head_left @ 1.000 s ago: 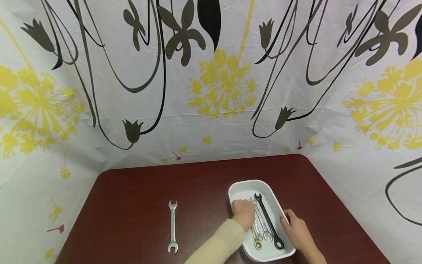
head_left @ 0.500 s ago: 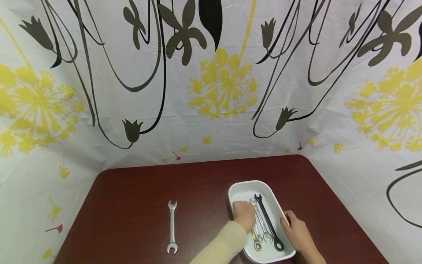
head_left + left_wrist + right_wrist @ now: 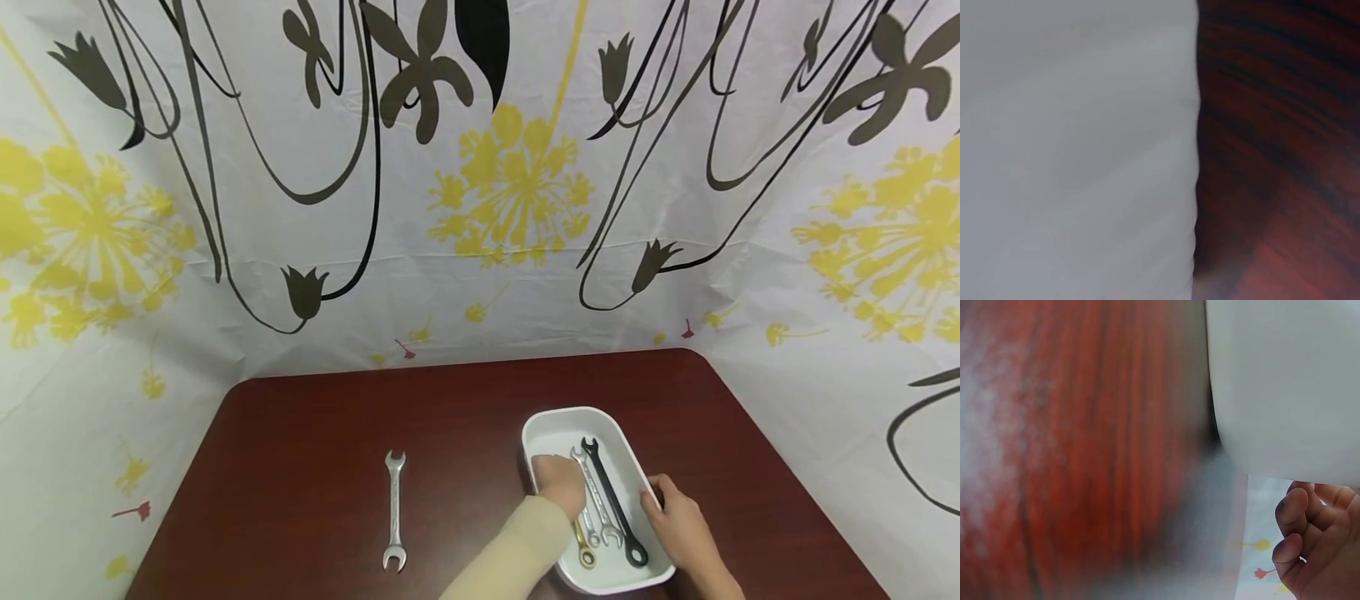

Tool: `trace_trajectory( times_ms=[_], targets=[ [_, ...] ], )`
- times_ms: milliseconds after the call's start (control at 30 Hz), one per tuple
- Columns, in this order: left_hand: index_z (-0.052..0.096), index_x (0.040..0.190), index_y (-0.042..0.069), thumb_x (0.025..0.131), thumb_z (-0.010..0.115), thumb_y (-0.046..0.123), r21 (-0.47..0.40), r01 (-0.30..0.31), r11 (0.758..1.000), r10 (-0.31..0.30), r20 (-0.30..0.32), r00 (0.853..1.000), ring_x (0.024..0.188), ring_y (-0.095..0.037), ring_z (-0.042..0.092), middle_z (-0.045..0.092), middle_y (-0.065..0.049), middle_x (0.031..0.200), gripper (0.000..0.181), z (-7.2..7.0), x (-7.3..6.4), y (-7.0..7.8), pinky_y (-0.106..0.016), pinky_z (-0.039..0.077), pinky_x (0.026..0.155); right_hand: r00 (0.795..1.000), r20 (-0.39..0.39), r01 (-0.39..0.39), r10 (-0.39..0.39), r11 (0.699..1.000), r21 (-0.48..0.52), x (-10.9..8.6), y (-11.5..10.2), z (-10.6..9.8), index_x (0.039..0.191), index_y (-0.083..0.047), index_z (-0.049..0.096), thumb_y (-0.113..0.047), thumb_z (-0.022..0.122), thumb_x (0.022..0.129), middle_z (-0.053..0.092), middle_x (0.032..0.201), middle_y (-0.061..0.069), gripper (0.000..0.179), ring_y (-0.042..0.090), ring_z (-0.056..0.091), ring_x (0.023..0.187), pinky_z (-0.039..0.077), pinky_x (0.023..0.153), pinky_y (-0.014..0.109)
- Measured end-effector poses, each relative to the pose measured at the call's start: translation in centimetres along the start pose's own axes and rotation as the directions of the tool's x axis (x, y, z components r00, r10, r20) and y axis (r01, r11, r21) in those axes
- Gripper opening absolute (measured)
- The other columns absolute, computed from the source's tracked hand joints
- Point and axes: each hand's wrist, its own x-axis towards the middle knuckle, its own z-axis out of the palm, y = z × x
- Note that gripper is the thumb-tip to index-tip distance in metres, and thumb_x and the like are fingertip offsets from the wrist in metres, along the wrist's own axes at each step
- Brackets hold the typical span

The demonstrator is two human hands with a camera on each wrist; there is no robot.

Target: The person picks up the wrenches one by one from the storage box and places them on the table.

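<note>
A white tray [image 3: 551, 419] stands on the table's right half. Inside lie a black wrench [image 3: 613, 500], silver wrenches [image 3: 598, 498] and a gold wrench [image 3: 585, 548] with a ring end. My left hand [image 3: 561, 483] reaches over the tray's left wall, fingers curled down and hidden; it grips the gold wrench's upper part, which it covers. My right hand [image 3: 681, 523] holds the tray's right rim, thumb at the edge. In the right wrist view, curled fingers [image 3: 1291, 512] show just below the tray wall [image 3: 1285, 381].
A silver open-end wrench [image 3: 394, 510] lies alone on the dark red table [image 3: 315, 467], left of the tray. A patterned cloth [image 3: 480, 317] hangs behind and beside the table. In the left wrist view a pale surface [image 3: 1079, 156] fills the left half.
The head view has shifted slightly. My left hand and forearm have moved a little to the right over the tray; the wrenches and my right hand keep their places.
</note>
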Motion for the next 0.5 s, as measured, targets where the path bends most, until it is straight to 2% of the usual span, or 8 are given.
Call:
trace_trajectory(
  times_ms=[233, 500],
  targets=[
    [0.074, 0.088, 0.021, 0.084, 0.062, 0.031, -0.034, -0.013, 0.999, 0.013, 0.003, 1.0, 0.076, -0.011, 0.065, 0.072, 0.003, 0.083, 0.016, 0.56, 0.39, 0.08, -0.034, 0.047, 0.073, 1.0, -0.003, -0.001, 0.001, 1.0, -0.009, -0.18, 0.02, 0.06, 0.119, 0.002, 0.051, -0.024, 0.052, 0.096, 0.069, 0.093, 0.014, 0.034, 0.02, 0.063, 0.078, 0.048, 0.065, 0.037],
    [0.074, 0.089, 0.022, 0.083, 0.064, 0.03, -0.065, -0.011, 0.998, 0.013, 0.028, 1.0, 0.076, -0.009, 0.064, 0.073, 0.005, 0.087, 0.014, 0.14, 0.59, -0.15, -0.031, 0.045, 0.07, 1.0, -0.021, 0.013, -0.012, 1.0, 0.011, -0.07, -0.23, -0.09, 0.121, 0.001, 0.045, -0.022, 0.054, 0.096, 0.067, 0.097, 0.015, 0.035, 0.021, 0.062, 0.077, 0.047, 0.064, 0.036]
  ],
)
